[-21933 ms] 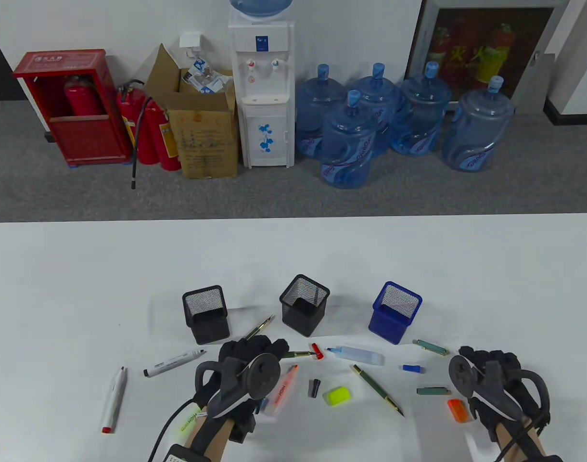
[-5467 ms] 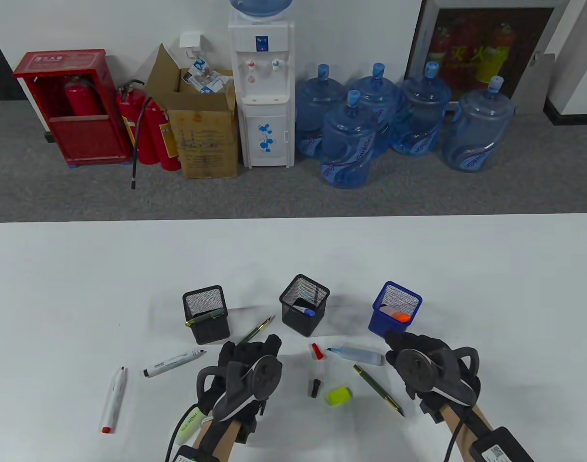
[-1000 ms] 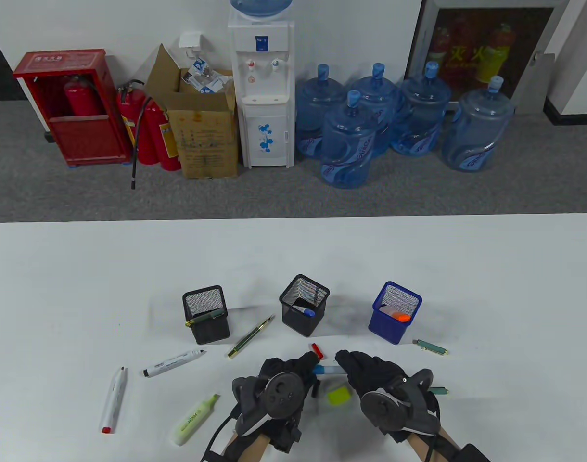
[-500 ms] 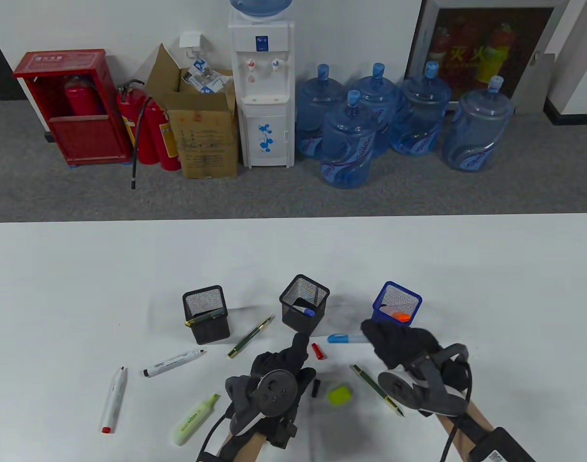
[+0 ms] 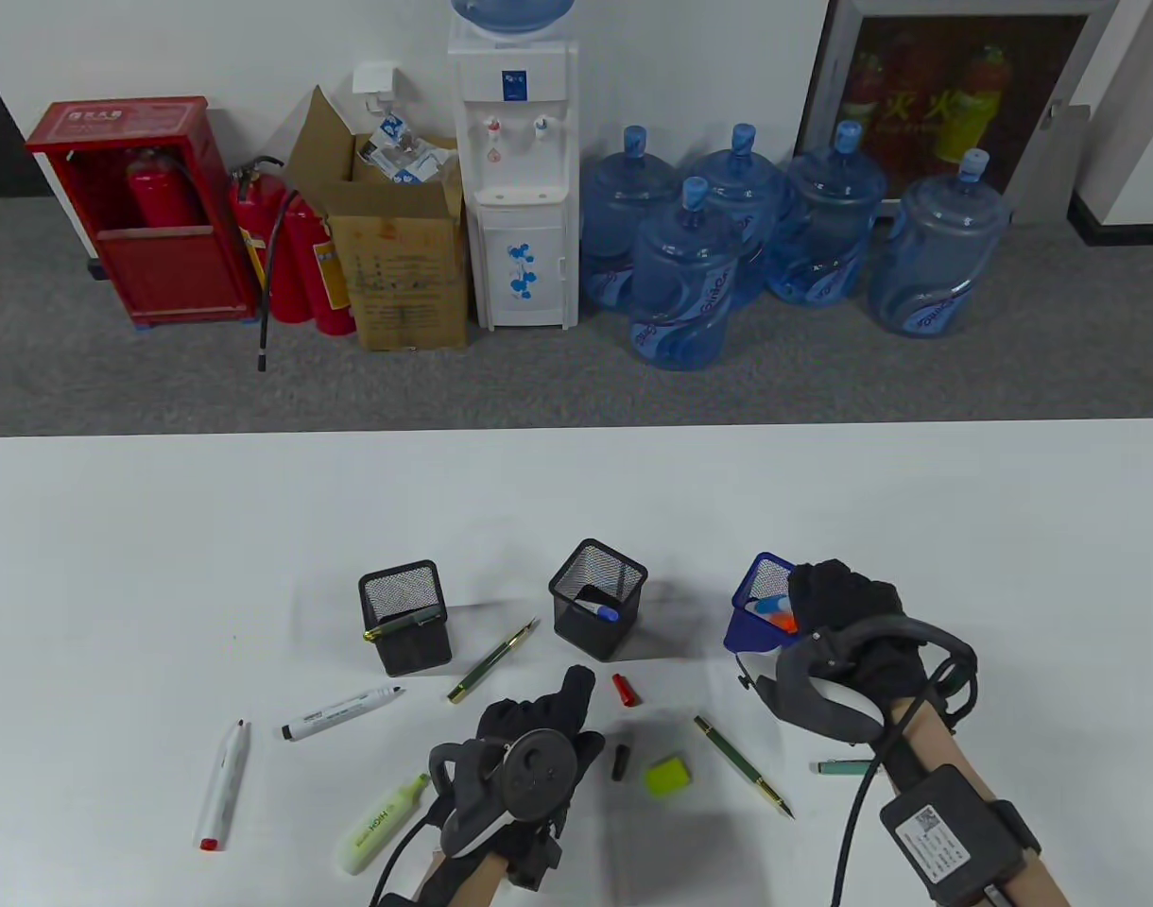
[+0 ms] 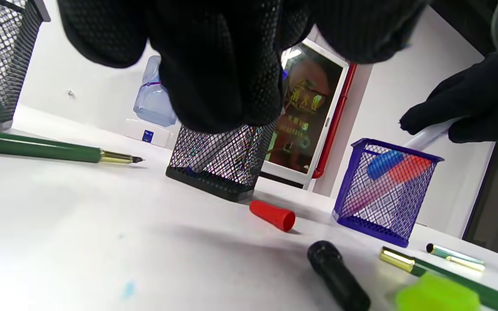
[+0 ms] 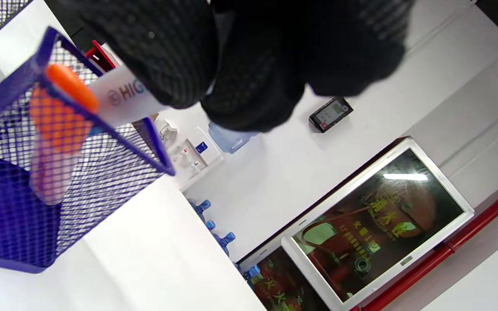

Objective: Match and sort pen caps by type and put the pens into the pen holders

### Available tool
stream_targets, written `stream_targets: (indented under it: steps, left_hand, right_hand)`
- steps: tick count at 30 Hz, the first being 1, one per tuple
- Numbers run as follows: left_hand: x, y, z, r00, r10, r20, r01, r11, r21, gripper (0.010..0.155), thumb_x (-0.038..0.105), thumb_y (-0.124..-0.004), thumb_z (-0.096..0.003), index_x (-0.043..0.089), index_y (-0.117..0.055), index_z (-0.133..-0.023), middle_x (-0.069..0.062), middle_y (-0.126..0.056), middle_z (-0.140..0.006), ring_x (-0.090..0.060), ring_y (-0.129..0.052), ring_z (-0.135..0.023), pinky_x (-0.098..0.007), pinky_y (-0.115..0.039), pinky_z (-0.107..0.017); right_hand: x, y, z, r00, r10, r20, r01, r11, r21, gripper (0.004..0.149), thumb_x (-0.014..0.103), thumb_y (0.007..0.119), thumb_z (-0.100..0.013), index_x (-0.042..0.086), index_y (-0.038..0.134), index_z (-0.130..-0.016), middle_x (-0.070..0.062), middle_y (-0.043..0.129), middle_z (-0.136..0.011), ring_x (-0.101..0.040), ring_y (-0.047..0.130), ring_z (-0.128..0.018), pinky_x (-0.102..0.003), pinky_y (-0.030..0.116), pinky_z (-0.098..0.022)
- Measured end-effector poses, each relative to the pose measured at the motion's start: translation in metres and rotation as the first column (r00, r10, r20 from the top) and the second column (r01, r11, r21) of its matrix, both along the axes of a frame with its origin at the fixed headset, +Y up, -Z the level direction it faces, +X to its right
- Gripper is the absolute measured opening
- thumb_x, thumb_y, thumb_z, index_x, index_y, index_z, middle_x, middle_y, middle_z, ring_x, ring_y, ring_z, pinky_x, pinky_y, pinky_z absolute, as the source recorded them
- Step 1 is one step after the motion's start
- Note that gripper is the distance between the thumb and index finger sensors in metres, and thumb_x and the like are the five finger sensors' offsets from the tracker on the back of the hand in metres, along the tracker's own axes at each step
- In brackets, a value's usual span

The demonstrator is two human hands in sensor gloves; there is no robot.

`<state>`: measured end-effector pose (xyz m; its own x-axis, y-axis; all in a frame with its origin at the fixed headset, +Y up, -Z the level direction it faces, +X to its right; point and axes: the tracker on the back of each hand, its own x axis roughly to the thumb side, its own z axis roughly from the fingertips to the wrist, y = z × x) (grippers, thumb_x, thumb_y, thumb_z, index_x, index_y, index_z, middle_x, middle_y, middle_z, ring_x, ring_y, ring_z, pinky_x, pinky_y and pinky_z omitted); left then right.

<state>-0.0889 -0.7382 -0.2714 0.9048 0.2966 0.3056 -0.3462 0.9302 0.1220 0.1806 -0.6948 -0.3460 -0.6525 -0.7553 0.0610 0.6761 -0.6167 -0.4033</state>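
My right hand is over the blue mesh holder and grips the white barrel of a blue-capped highlighter. Its blue cap end is inside the holder, beside an orange highlighter. My left hand lies low on the table holding nothing, fingers stretched toward a red cap. Close by are a black cap and a yellow-green cap. The left black holder has a green pen, and the middle black holder a blue-capped marker.
Loose on the table are a green pen, a second green pen, a black-tipped marker, a white pen with a red end, a yellow highlighter and a teal cap by my right forearm.
My right hand has carried the capped blue highlighter from the table's middle up and right, and its cap end now sits in the blue holder. My left hand let go and stayed low.
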Motion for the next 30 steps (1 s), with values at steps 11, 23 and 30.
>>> stream_targets:
  steps: [11,23,30]
  left_hand:
    - [-0.002,-0.002,-0.002,1.000,-0.005,-0.008,0.005,1.000,-0.026,0.070,0.045,-0.074,-0.0406,0.024,-0.056,-0.106,-0.003,-0.095,-0.090,-0.023,-0.105,-0.062,-0.059,-0.073,-0.067]
    - [-0.004,0.000,-0.001,0.999,-0.044,-0.012,0.044,0.999,-0.016,0.069,0.045,-0.073,-0.0406,0.024,-0.058,-0.105,-0.003,-0.096,-0.088,-0.023,-0.105,-0.061,-0.059,-0.074,-0.066]
    - [-0.004,0.001,0.000,0.998,-0.066,-0.013,0.066,0.998,-0.005,0.068,0.044,-0.074,-0.0408,0.024,-0.060,-0.104,-0.003,-0.098,-0.087,-0.023,-0.106,-0.059,-0.059,-0.074,-0.065]
  right_hand:
    - [0.015,0.018,0.020,0.941,-0.331,-0.064,0.335,0.941,0.056,0.070,0.039,0.087,-0.033,0.025,0.068,-0.099,-0.003,0.085,-0.095,-0.006,0.103,-0.048,-0.028,0.096,-0.036]
    - [0.017,-0.044,0.060,0.663,-0.748,0.024,0.731,0.641,-0.233,0.051,0.049,0.084,-0.033,0.025,0.091,-0.077,0.004,0.104,-0.063,-0.007,0.105,-0.032,-0.032,0.095,-0.028]
    - [-0.004,-0.062,0.057,0.796,-0.592,0.130,0.588,0.703,-0.400,0.071,0.057,0.086,-0.027,0.020,0.084,-0.088,0.005,0.104,-0.064,-0.007,0.106,-0.035,-0.032,0.095,-0.030]
